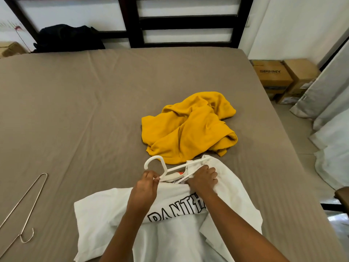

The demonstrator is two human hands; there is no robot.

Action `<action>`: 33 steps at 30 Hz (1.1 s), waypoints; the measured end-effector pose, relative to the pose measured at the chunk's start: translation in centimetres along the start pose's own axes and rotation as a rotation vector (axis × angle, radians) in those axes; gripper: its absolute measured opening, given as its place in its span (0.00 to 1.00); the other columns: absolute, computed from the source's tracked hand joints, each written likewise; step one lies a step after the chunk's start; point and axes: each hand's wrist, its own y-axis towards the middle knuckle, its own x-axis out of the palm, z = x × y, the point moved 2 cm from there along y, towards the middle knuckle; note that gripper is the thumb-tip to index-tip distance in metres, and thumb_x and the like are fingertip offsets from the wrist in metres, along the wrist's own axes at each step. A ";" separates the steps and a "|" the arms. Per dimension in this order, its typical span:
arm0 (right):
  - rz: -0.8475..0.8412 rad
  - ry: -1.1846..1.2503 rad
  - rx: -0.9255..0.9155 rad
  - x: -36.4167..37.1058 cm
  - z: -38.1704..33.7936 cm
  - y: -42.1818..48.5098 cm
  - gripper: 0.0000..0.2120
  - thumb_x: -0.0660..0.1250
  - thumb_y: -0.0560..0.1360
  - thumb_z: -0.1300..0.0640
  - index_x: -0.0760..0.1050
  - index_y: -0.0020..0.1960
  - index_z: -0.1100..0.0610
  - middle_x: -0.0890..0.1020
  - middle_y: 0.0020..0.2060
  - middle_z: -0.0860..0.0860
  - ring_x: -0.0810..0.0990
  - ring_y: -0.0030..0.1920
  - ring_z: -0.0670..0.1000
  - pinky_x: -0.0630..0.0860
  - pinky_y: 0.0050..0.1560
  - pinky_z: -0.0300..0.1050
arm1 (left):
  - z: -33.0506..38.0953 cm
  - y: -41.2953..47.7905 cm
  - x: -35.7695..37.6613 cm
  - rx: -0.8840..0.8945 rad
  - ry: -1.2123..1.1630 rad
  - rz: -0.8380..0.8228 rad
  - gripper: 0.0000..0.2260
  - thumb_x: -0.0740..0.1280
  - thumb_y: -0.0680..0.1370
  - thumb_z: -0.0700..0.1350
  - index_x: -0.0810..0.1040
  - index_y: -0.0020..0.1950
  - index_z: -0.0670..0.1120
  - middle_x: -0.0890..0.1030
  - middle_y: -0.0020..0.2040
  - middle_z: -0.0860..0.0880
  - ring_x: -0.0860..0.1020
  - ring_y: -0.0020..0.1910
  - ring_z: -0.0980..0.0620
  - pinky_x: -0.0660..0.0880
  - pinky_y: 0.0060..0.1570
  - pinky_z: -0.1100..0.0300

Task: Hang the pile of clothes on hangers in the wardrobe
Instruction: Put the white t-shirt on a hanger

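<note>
A white T-shirt [170, 229] with black outlined letters lies on the bed in front of me. A white plastic hanger [156, 163] sits partly inside its neck, hook pointing away to the left. My left hand [147, 183] pinches the hanger just below the hook at the collar. My right hand [204, 178] grips the shirt's shoulder fabric over the hanger's right arm. A crumpled yellow garment [190, 127] lies just beyond the shirt.
The bed has a taupe sheet [85, 110]. A bare metal wire hanger [24, 207] lies at the near left. A dark garment [68, 37] rests by the black headboard [136, 21]. Cardboard boxes [283, 78] and pale curtains [332, 114] stand to the right.
</note>
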 end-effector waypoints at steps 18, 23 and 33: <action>0.119 0.709 -0.496 -6.7 1.6 2.7 0.11 0.63 0.69 0.54 0.71 0.35 0.62 0.71 0.28 0.51 0.67 0.29 0.47 0.57 0.29 0.41 | -1.4 0.0 0.3 0.098 0.101 -0.149 0.10 0.60 0.80 0.43 0.77 0.54 0.40 0.78 0.51 0.43 0.78 0.46 0.43 0.74 0.46 0.49; -0.353 0.466 -0.901 -8.2 1.9 0.0 0.14 0.70 0.70 0.47 0.78 0.52 0.52 0.77 0.44 0.48 0.74 0.46 0.45 0.71 0.47 0.41 | 1.6 1.2 -1.1 0.162 -0.114 -0.011 0.06 0.65 0.76 0.40 0.79 0.43 0.38 0.77 0.40 0.46 0.71 0.34 0.58 0.66 0.38 0.61; 0.406 0.145 -1.093 -24.0 4.6 -4.9 0.11 0.60 0.73 0.52 0.79 0.50 0.52 0.84 0.40 0.50 0.79 0.38 0.48 0.72 0.34 0.40 | 9.8 -0.3 -13.1 0.248 -0.381 0.165 0.18 0.72 0.73 0.43 0.70 0.57 0.56 0.76 0.50 0.61 0.75 0.47 0.68 0.69 0.44 0.75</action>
